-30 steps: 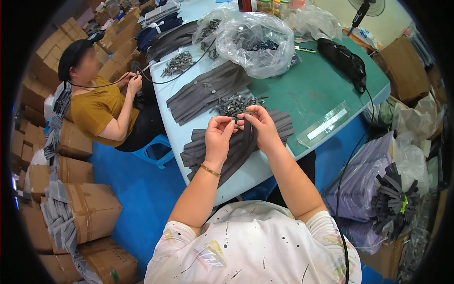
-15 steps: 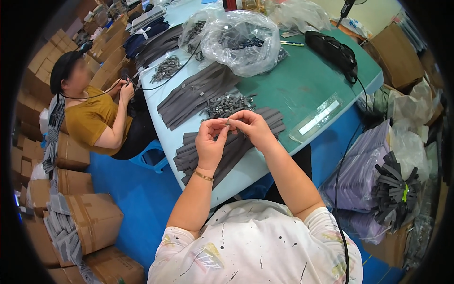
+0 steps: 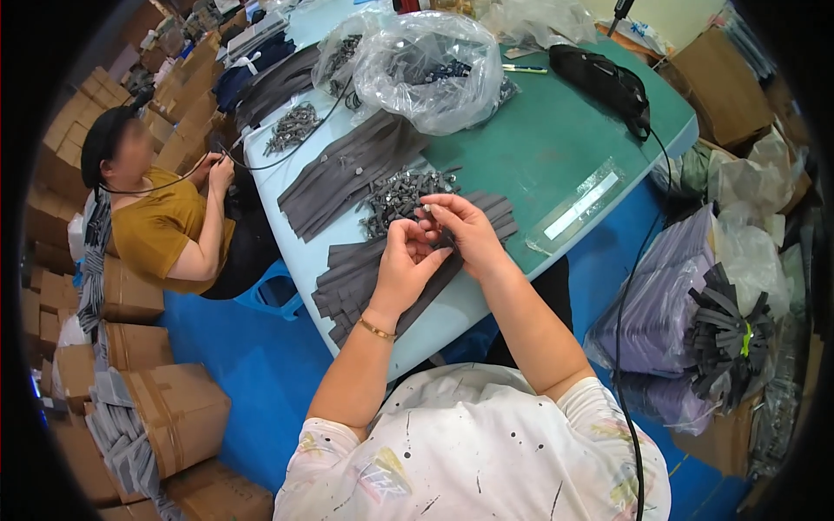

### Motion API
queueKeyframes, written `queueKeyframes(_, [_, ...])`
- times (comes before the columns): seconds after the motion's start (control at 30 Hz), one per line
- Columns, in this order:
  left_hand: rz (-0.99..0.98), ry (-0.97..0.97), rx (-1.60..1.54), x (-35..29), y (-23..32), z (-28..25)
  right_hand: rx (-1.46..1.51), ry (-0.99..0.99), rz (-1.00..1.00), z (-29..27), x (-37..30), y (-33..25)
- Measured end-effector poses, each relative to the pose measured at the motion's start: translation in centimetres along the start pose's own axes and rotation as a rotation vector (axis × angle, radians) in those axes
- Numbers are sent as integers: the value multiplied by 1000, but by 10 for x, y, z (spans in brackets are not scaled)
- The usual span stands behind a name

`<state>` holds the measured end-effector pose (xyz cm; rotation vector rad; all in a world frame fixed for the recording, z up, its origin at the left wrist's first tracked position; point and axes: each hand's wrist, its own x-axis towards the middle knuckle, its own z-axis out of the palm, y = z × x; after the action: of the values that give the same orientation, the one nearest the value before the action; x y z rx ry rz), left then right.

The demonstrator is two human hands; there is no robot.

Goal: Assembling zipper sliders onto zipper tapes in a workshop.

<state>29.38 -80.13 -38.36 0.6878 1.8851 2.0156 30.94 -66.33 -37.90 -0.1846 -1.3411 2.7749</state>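
Observation:
My left hand (image 3: 404,267) and my right hand (image 3: 469,234) meet over the near edge of the table, fingertips touching. A small silvery piece (image 3: 426,208) shows at the pinched fingertips of my right hand. My left fingers are curled beside it with the thumb stretched out; what they hold, if anything, is hidden. Beneath my hands lies a spread of long dark grey fabric strips (image 3: 347,291), like zipper tapes. Just beyond is a heap of small grey and silver pieces (image 3: 400,193) resembling zipper sliders with pulls. Behind it rests a second bundle of grey strips (image 3: 339,169).
An open clear plastic bag (image 3: 434,87) stands at the back. A black pouch (image 3: 599,82) and a clear ruler-like strip (image 3: 580,207) lie on the green mat (image 3: 521,152). At left, a person (image 3: 169,226) sits holding a black cable. Cardboard boxes (image 3: 178,412) line the floor.
My fingers have shifted: the right fingertips have moved up and slightly away, and the left thumb now points outward. The whole view has tilted a little.

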Motion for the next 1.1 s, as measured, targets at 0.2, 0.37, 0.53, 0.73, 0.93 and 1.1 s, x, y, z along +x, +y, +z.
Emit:
queueKeyframes(0.2, [-47,49,61,0,3,0,-43,0,-126,6,4,8])
queueKeyframes(0.37, [-87,60,-5,-1,13,-10,-71,90,-251,-10,7,-15])
queueKeyframes(0.53, [5,57,-198,5,17,-5,-341,-1,-296,-8,0,-40])
queueKeyframes(0.73, [-92,43,-511,2,20,-14,-757,-142,-275,22,-9,-55])
queueKeyframes(0.93, [-183,-34,-641,3,9,-7,-1078,-103,-589,17,-20,-45])
queueKeyframes(1.1, [-145,-6,-576,-3,5,-9,-1138,-114,-621,30,-25,-41])
